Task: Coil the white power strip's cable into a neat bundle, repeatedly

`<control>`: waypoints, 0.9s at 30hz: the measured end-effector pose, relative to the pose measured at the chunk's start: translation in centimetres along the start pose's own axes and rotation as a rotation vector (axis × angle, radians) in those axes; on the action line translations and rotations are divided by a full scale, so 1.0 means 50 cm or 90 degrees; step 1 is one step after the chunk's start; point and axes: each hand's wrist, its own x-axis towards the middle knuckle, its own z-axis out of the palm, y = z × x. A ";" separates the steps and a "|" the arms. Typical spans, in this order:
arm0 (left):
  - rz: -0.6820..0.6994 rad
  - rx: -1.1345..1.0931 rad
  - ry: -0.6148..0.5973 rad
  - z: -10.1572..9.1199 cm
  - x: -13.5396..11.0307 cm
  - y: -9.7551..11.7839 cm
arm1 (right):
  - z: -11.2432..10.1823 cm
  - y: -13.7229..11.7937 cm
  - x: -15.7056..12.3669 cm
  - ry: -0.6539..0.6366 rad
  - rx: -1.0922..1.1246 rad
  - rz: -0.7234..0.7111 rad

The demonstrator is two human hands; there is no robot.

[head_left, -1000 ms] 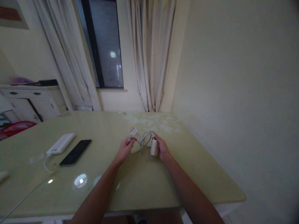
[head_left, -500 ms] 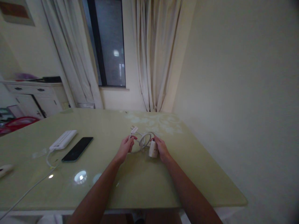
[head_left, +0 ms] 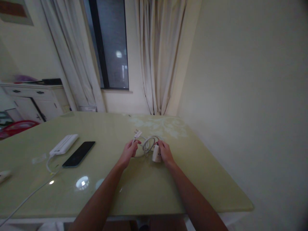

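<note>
A coiled white cable (head_left: 148, 143) with a plug (head_left: 137, 133) at its far end lies on the pale green table (head_left: 149, 189). My left hand (head_left: 128, 153) pinches the cable near the plug. My right hand (head_left: 164, 153) is wrapped round a small white charger block (head_left: 156, 154) at the cable's other end. Both hands rest low on the table, about a hand's width apart, with the coil between them.
To the left lie a black phone (head_left: 79, 154) and a white power bank (head_left: 64, 144) with a thin white cord (head_left: 29, 197) running toward the table's near left edge. Curtains (head_left: 158, 54) and a dark window (head_left: 109, 45) stand behind; a white sideboard (head_left: 36, 99) is at the far left.
The hands and the cable have barely shifted; my right hand has drawn the charger block slightly left toward the coil. The view has tilted a little.
</note>
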 end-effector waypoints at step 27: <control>0.178 0.666 0.140 -0.049 0.035 -0.077 | 0.003 -0.009 -0.019 0.011 -0.233 -0.080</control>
